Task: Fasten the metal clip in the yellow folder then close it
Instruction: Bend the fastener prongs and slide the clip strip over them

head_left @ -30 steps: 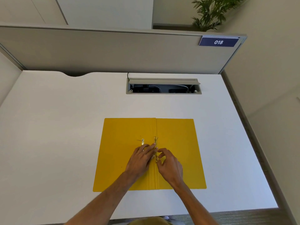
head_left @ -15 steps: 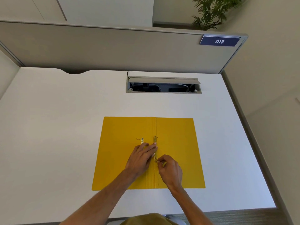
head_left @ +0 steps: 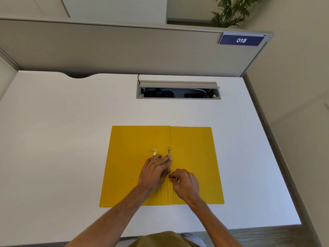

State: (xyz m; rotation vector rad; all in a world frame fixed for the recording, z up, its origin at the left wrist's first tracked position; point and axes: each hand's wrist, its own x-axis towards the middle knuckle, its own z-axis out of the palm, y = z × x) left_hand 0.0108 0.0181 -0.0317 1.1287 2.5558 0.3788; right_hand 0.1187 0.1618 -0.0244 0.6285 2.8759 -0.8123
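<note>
Folder (head_left: 135,168) lies open flat on table (head_left: 53,131), near the front edge, centred. Clip strip (head_left: 168,154) along its spine; loose clip piece (head_left: 154,152) just left of it. Cable hatch (head_left: 178,90) behind folder, partition (head_left: 124,50) behind table.

The yellow folder (head_left: 192,157) looks like matt card, smooth and creased along its spine. The clip (head_left: 168,154) on it glints as shiny brass-coloured metal. Underneath, the white desk (head_left: 71,131) is smooth with a dull sheen, and the partition (head_left: 106,49) behind looks like matt grey cloth.
</note>
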